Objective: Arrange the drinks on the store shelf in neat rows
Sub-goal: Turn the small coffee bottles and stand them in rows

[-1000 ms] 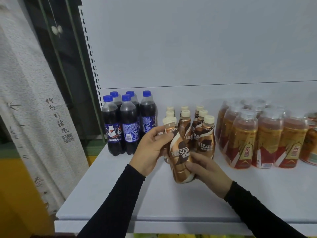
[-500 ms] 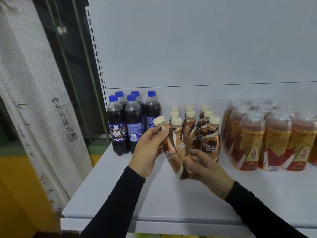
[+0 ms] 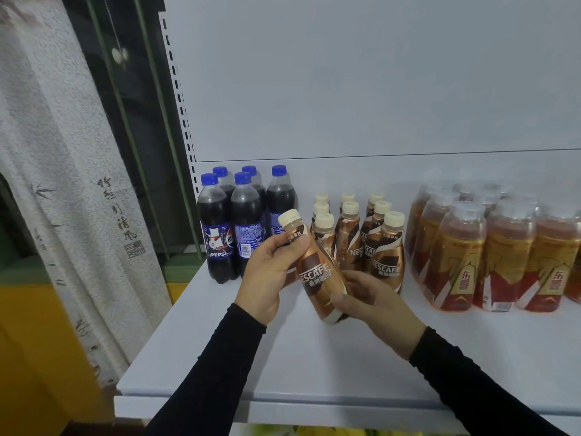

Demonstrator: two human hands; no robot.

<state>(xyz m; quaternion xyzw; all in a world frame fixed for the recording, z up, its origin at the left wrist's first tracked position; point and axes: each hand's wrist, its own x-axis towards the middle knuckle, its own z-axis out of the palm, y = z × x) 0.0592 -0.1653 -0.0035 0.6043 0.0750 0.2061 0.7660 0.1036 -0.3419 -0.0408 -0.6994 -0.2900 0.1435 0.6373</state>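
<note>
You had both hands wrapped around one glossy, curvy Nescafe bottle [image 3: 317, 272], left hand [image 3: 270, 272] gripping its neck, right hand [image 3: 374, 297] its base. It was tilted, cream cap leftward, just in front of the other coffee bottles [image 3: 361, 240] on the smooth white shelf [image 3: 314, 366].

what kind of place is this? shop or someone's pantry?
Most likely a small shop. A white retail shelf with a slotted upright carries drinks grouped by brand: Pepsi bottles, Nescafe bottles and shrink-wrapped tea bottles.
</note>
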